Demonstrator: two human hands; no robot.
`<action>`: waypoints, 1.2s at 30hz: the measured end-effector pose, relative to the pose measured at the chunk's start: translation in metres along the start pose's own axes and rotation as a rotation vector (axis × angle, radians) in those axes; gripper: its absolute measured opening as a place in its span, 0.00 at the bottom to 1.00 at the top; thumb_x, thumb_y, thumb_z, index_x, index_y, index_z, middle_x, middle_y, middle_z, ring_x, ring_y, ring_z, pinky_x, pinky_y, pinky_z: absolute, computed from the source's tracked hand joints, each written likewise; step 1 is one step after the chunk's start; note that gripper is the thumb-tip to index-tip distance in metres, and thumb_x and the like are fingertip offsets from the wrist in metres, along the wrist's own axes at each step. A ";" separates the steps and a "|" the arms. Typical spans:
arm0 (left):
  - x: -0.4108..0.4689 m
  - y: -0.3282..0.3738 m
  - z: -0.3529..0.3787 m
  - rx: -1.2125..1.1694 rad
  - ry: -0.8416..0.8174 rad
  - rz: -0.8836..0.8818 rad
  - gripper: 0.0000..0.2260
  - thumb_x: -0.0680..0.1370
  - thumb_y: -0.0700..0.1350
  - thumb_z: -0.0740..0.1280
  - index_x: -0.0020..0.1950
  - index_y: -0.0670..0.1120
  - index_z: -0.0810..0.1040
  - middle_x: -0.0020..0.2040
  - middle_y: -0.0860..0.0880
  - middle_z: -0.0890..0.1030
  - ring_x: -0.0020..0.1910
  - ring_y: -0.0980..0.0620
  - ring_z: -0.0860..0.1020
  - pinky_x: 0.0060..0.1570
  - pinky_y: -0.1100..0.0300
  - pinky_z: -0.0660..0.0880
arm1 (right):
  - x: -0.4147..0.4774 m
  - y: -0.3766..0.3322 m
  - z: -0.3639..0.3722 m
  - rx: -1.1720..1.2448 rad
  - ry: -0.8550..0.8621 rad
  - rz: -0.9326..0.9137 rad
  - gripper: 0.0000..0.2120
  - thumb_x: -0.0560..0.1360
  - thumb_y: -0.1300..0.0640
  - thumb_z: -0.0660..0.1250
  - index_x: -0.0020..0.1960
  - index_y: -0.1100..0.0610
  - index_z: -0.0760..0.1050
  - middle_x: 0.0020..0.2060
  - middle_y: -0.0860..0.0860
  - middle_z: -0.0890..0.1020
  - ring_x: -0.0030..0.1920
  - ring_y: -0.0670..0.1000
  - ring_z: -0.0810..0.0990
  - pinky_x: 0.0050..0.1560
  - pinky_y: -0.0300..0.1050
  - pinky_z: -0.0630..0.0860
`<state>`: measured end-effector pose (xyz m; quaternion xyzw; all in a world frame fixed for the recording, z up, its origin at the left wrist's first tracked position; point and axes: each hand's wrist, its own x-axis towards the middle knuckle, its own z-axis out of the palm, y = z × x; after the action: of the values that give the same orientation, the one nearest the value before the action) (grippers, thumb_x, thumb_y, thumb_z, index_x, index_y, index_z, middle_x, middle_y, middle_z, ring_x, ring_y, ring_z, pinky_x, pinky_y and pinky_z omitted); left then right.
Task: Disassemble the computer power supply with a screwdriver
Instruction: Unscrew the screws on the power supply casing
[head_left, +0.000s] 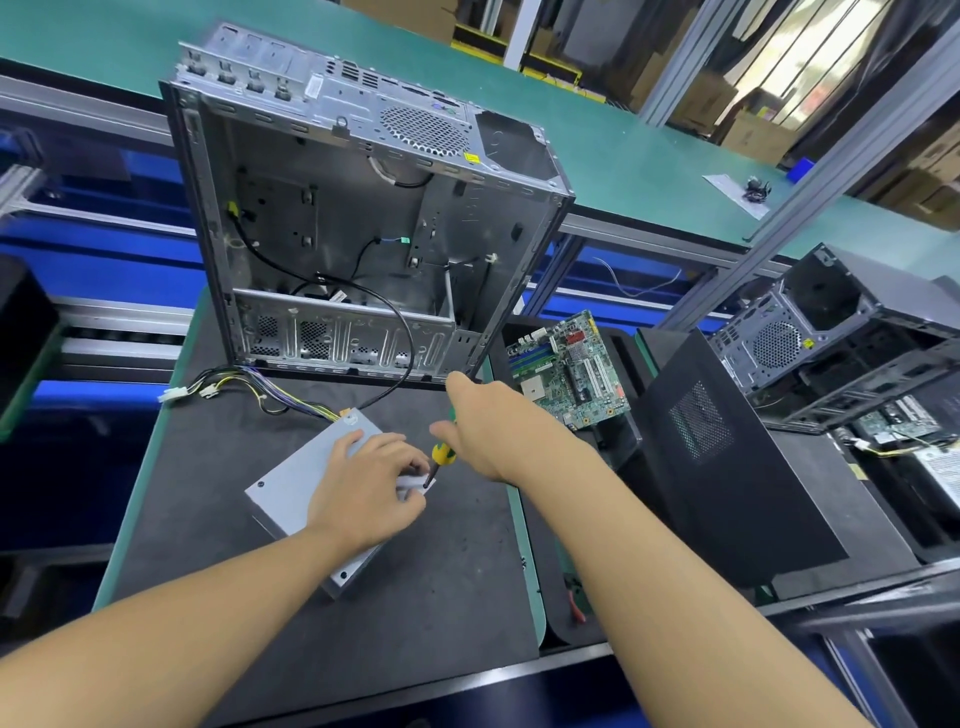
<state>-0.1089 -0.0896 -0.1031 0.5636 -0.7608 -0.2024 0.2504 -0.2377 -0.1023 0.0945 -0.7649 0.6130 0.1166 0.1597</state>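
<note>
Item: grey metal power supply box (291, 488), flat at centre of dark counter (441, 571); left hand (363, 493) fingers curled over its 3 o'clock corner; right hand (488, 431) wrapped round yellow-and-green-handled screwdriver (441, 457), shaft slanting toward 7 o'clock, tip on that corner.

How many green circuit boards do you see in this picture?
2. One circuit board lies right of the open case; a second board shows partly near the dark case at far right. Others may be hidden.
</note>
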 end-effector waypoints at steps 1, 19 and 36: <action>0.000 0.000 -0.001 0.004 0.004 0.001 0.10 0.68 0.51 0.64 0.48 0.60 0.74 0.49 0.66 0.76 0.64 0.63 0.71 0.71 0.55 0.52 | -0.001 0.000 -0.003 -0.001 -0.039 -0.021 0.11 0.81 0.51 0.61 0.52 0.58 0.62 0.46 0.59 0.76 0.40 0.59 0.72 0.33 0.49 0.65; 0.001 -0.002 0.004 0.072 0.010 0.005 0.09 0.69 0.62 0.61 0.45 0.60 0.71 0.47 0.66 0.75 0.63 0.66 0.68 0.71 0.58 0.49 | 0.005 -0.005 -0.006 0.060 -0.026 0.027 0.09 0.82 0.53 0.57 0.56 0.58 0.63 0.53 0.55 0.71 0.44 0.59 0.73 0.44 0.51 0.69; 0.001 -0.001 0.002 0.087 0.017 0.039 0.08 0.72 0.61 0.63 0.43 0.59 0.71 0.46 0.63 0.75 0.59 0.63 0.70 0.69 0.55 0.52 | 0.008 0.006 -0.006 0.150 -0.076 0.004 0.09 0.78 0.54 0.61 0.54 0.54 0.63 0.50 0.52 0.67 0.40 0.54 0.71 0.44 0.50 0.69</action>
<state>-0.1097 -0.0903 -0.1053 0.5606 -0.7776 -0.1593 0.2360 -0.2416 -0.1127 0.0967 -0.7445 0.6151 0.0995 0.2395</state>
